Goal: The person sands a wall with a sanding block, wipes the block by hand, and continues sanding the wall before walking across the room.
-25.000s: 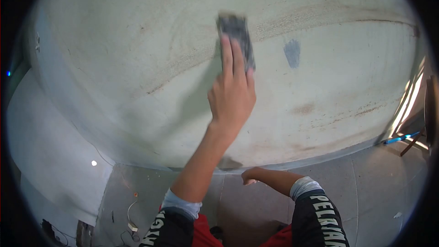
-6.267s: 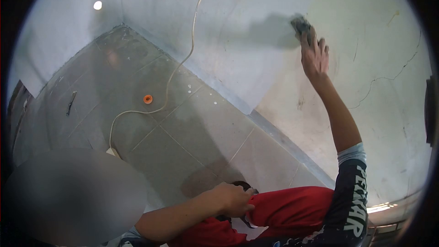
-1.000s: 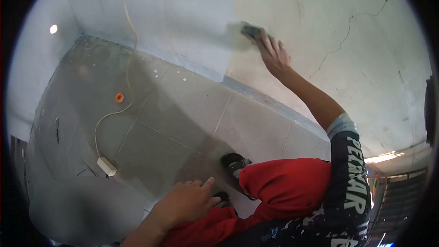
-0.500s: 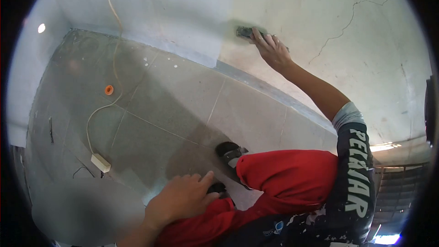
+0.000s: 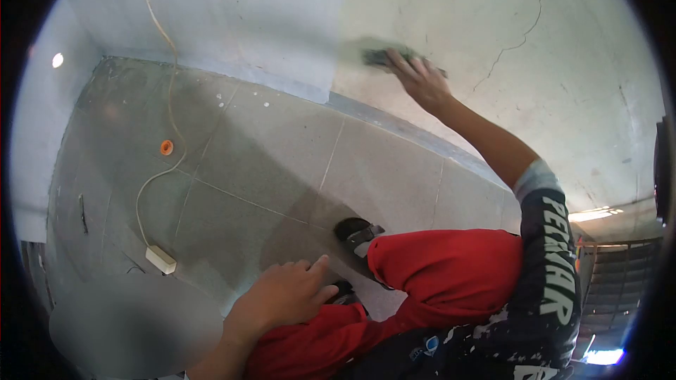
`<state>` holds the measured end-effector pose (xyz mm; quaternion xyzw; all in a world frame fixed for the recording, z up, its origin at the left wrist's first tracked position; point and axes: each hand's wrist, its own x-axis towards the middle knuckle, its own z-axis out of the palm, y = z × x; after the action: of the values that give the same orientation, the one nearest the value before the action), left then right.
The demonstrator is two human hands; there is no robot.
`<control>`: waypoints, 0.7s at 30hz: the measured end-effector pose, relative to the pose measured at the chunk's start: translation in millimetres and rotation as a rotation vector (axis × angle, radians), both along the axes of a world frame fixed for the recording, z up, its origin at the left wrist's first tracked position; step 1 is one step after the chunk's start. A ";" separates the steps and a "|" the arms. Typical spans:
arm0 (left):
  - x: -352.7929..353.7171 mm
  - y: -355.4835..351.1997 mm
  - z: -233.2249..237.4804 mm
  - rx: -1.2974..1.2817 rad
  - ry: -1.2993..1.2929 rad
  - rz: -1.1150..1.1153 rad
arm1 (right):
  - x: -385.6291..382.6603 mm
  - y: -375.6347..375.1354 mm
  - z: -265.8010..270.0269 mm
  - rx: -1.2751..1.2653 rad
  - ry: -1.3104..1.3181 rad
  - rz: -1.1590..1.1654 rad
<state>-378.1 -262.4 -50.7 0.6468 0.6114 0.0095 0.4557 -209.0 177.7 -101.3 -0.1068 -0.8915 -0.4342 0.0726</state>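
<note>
My right hand (image 5: 422,86) is pressed to the pale wall (image 5: 493,0) with a dark, flat sanding block (image 5: 377,58) under its fingers. Motion smears both hand and block a little. The block lies on the cream part of the wall, just right of the border with a bluish-white part (image 5: 282,0). Low in the view, my left hand (image 5: 292,292) rests over my red-trousered leg, its fingers loosely apart and holding nothing.
Grey floor tiles (image 5: 380,162) meet the wall along a grey skirting strip (image 5: 394,119). On the left, a white cable (image 5: 169,98) runs down to a power strip (image 5: 161,259), past an orange ring (image 5: 166,147). A crack (image 5: 524,39) crosses the upper right wall.
My right hand and the sanding block have shifted slightly down and to the right along the wall. The left hand stays put, while the whole view has tilted a little.
</note>
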 end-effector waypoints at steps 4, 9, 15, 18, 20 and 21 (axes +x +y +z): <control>-9.6 -11.0 7.9 0.001 0.028 0.058 | 71.2 -13.6 -15.6 -0.104 0.123 -0.135; -6.1 -26.1 0.9 0.097 0.045 0.089 | 84.0 -69.6 -75.2 -0.614 -0.055 -0.228; -0.7 -12.2 4.3 0.156 0.106 0.087 | 13.4 -121.1 -62.3 -0.903 -0.644 -0.277; 3.9 -15.9 8.0 0.192 0.110 0.085 | -15.3 -121.0 -56.2 -1.056 -0.853 -0.256; 6.4 -18.0 6.7 0.209 0.103 0.099 | -36.3 -123.7 -50.5 -1.032 -0.936 -0.228; 8.2 -18.1 7.2 0.218 0.090 0.097 | -44.3 -125.4 -48.9 -1.021 -1.018 -0.215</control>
<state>-369.9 -280.5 -43.5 0.6621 0.6571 0.0688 0.3537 -253.3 52.3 -150.2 0.0010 -0.8908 0.0354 -0.4530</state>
